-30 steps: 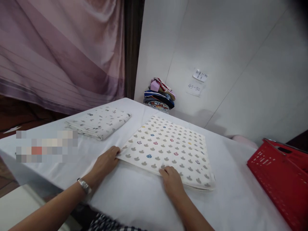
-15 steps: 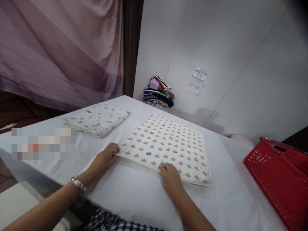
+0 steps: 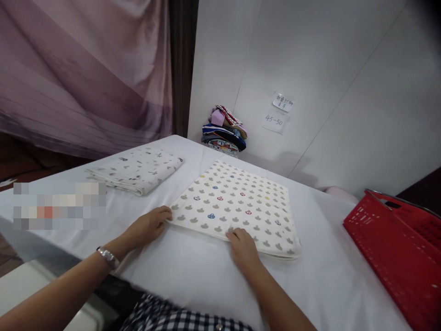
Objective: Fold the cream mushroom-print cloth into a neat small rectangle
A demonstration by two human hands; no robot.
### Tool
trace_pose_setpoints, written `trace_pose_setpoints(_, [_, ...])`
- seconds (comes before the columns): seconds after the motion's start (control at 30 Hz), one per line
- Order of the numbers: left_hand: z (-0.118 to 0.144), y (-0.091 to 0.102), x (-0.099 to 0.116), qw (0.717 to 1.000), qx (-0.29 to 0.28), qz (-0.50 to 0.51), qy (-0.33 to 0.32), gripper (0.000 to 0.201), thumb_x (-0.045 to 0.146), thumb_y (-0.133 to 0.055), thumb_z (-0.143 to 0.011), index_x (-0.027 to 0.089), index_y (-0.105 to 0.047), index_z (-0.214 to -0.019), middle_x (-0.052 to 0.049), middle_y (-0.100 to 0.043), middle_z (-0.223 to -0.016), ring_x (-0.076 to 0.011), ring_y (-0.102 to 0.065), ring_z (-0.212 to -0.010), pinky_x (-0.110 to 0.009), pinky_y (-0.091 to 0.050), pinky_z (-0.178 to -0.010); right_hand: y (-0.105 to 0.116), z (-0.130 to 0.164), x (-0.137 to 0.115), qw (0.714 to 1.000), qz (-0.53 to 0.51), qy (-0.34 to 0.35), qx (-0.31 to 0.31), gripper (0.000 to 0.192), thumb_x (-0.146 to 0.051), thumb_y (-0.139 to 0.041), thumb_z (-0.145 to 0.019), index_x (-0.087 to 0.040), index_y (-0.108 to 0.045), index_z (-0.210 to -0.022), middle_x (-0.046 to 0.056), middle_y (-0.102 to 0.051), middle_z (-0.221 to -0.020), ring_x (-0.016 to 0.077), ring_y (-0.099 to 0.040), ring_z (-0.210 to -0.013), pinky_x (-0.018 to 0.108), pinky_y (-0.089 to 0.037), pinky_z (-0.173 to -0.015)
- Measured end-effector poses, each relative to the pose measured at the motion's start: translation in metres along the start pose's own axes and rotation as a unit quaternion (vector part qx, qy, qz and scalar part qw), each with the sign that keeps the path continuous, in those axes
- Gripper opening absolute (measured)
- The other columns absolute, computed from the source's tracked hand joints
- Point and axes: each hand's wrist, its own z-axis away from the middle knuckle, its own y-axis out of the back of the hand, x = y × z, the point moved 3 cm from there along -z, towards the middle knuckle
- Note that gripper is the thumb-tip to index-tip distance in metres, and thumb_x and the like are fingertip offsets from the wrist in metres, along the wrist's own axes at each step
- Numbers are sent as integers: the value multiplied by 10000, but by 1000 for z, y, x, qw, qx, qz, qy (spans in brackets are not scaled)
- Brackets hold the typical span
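Head view: white wall [image 3: 310, 59] fills the dial from twelve to two o'clock, and the white-covered bench [image 3: 193, 262] spreads below it. Pink-mauve curtain [image 3: 86, 82] hangs at ten o'clock. At four o'clock, on the bench, sits the red basket [image 3: 389, 257]. Next in size comes the patterned cloth [image 3: 241, 200], flat on the bench just off centre toward six o'clock, with layers showing along its near edge. A second printed cloth [image 3: 144, 171] lies folded at nine o'clock, apart from it. At twelve o'clock, past the bench's far edge, stands a pile of clothes [image 3: 223, 133].

My left fingers [image 3: 166, 211] curl at the patterned cloth's near corner, at eight o'clock; my right fingers [image 3: 234, 233] touch the same edge at about five. Whether either set truly pinches it, I cannot tell.

What has just changed is slight: the scene has slid a little toward ten o'clock, while my fingers keep to that edge. I judge the cloth's layers unaltered, so the work has not advanced.
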Motion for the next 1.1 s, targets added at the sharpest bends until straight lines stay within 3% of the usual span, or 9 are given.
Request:
trace_pose_setpoints(0.13, [-1, 0, -1, 1000, -9, -24, -7, 424, 86, -390, -650, 243, -602, -983, -32, -582, -1193, -189, -561, -1097, -289, -475, -888, 1, -2, 0, 1000, -2, -3, -6, 352, -25, -454, -772, -190, -635, -1024, 60, -577, -904, 180, -489, -828, 269, -383, -719])
trace_pose_setpoints(0.33, [-9, 2, 3, 998, -14, -54, 0, 406, 125, -385, -716, 242, -607, -1035, -54, -595, -1196, -226, -566, -1082, -337, -487, -857, 5, -3, 2, 999, -27, -13, -23, 364, -24, -446, -778, -186, -630, -1048, 61, -583, -926, 174, -502, -847, 264, -393, -739])
trace_pose_setpoints(0.57, [4, 12, 6, 995, -6, -68, -74, 241, 203, -403, -813, 246, -614, -922, -43, -647, -1032, -203, -599, -947, -324, -462, -827, 11, 16, 0, 998, -55, 6, -29, 407, 10, -428, -724, -188, -619, -1025, 47, -583, -933, 166, -495, -844, 249, -378, -722])
trace_pose_setpoints(0.73, [10, 11, 10, 989, 26, -81, -122, 237, 146, -418, -794, 224, -621, -891, -46, -663, -981, -207, -575, -1015, -359, -422, -913, 6, 17, -5, 998, -19, -3, -55, 372, 12, -435, -732, -189, -618, -986, 49, -586, -906, 181, -488, -809, 266, -355, -697])
trace_pose_setpoints(0.93, [1, -3, 12, 977, 69, -82, -186, 388, 91, -401, -809, 225, -593, -1118, -49, -649, -1129, -193, -547, -1104, -364, -408, -956, -5, 10, -10, 1000, 15, -6, -4, 331, 0, -449, -769, -191, -607, -990, 61, -587, -904, 196, -481, -790, 294, -342, -689])
trace_pose_setpoints(1.1, [-2, 0, 18, 976, 40, -48, -211, 302, 127, -392, -849, 244, -641, -973, -27, -688, -986, -173, -605, -973, -337, -421, -927, -3, 12, -15, 1000, 13, 16, 8, 323, -2, -450, -773, -194, -582, -996, 49, -587, -909, 193, -480, -785, 294, -340, -679])
